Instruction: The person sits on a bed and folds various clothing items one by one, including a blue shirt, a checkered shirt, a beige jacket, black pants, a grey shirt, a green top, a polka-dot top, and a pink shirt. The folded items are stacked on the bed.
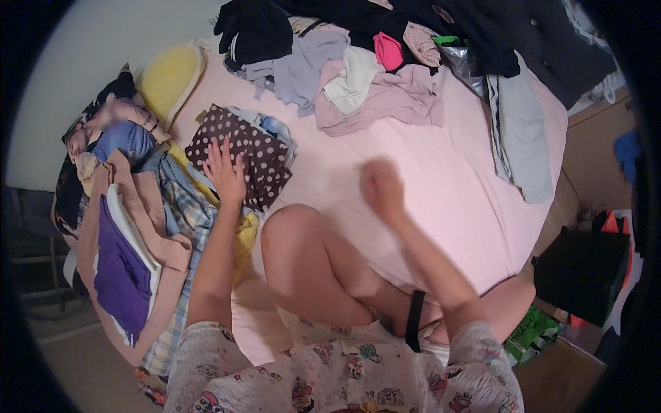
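Observation:
My left hand [226, 175] rests with fingers spread on a folded brown cloth with pale polka dots [258, 155]. Light blue folded fabric [276, 129] shows from under its far edge. My right hand [382, 183] is blurred above the pink bed sheet [444, 196], apart from any garment; its fingers look curled, and I cannot make out anything in them. My bent knee [294, 227] is just below the polka-dot cloth.
Left lie a plaid garment [191, 211], a purple garment [121, 273] and a yellow cushion [170, 77]. Across the far side are a mauve garment [382, 100], a white cloth [351, 80] and dark clothes [263, 33]. Grey trousers [524, 134] lie right; a black box-like object [581, 273] stands beyond the bed.

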Motion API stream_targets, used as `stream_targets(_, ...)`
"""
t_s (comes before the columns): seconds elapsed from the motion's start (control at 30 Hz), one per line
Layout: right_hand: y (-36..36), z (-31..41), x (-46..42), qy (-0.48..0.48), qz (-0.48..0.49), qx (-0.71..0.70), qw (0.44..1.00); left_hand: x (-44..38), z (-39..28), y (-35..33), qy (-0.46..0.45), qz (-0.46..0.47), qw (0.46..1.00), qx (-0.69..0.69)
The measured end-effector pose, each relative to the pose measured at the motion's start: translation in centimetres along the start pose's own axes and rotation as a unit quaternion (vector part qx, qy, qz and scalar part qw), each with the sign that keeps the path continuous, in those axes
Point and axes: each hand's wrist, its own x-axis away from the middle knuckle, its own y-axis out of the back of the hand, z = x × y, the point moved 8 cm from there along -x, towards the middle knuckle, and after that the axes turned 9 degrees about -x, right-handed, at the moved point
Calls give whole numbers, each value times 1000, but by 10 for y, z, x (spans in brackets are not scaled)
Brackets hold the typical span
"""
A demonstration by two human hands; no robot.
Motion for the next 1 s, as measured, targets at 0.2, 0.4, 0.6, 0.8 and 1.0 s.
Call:
stream_targets(0.2, 54, -151, -118, -121, 54, 311, 941, -20, -19, -17, -3, 21, 997, -68)
stream_targets(0.4, 47, -98, -53, -134, 227, 182, 947, -25, -24, -23, 25, 64, 989, -132)
stream_targets(0.6, 132, -14, 137, -223, 284, -14, 932, 59, -232, 74, -202, 356, 838, 361)
stream_targets(0.8, 267, 33, 160, -248, 204, 72, 944, 212, -358, 100, -489, 322, 775, 237)
stream_targets(1.0, 291, -14, 217, -354, 288, 50, 888, 196, -368, 94, -293, 540, 741, 271)
